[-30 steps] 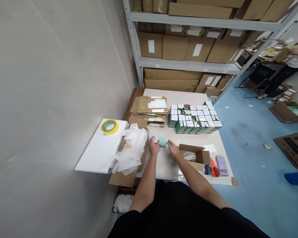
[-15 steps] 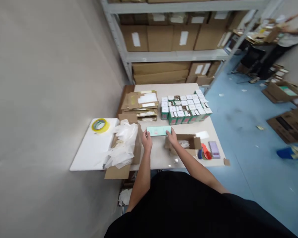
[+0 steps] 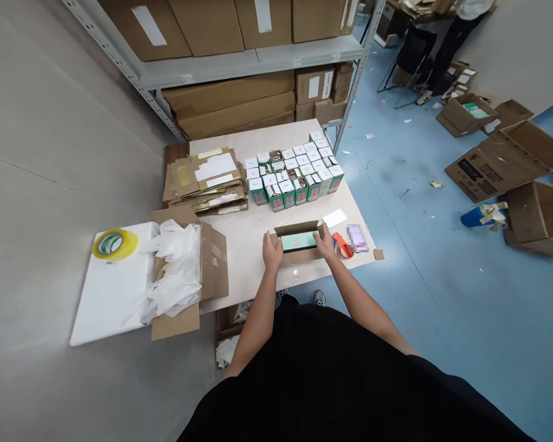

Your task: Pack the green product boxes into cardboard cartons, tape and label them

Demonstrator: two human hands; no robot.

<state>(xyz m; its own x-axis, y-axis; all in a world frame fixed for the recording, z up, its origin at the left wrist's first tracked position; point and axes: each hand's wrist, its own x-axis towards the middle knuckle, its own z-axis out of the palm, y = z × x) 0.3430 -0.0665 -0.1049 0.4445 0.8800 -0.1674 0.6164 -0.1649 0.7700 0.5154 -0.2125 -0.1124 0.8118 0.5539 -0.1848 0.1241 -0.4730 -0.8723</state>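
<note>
A slim mint-green box (image 3: pixel 298 240) lies lengthwise within a small open cardboard box (image 3: pixel 301 256) at the table's front edge. My left hand (image 3: pixel 271 252) is closed around the left end of the cardboard box, its fingers along the outside. At the opposite end my right hand (image 3: pixel 324 242) grips the cardboard wall, and its thumb reaches over onto the green box. Whatever lies under the green box is hidden. Just right of my right hand is a red tape dispenser (image 3: pixel 343 247), with a white card (image 3: pixel 335 218) behind it.
Rows of green-and-white boxes (image 3: pixel 295 175) stand at the back of the table (image 3: pixel 239 245). Left of them lie flattened cartons (image 3: pixel 207 181). A carton stuffed with white paper (image 3: pixel 177 255) stands beside yellow tape (image 3: pixel 115 244) on a white foam board (image 3: pixel 105 301). Shelving (image 3: pixel 253 64) rises behind.
The green box has moved from above the table down into the small cardboard box, my hands going with it. My view has shifted to the right.
</note>
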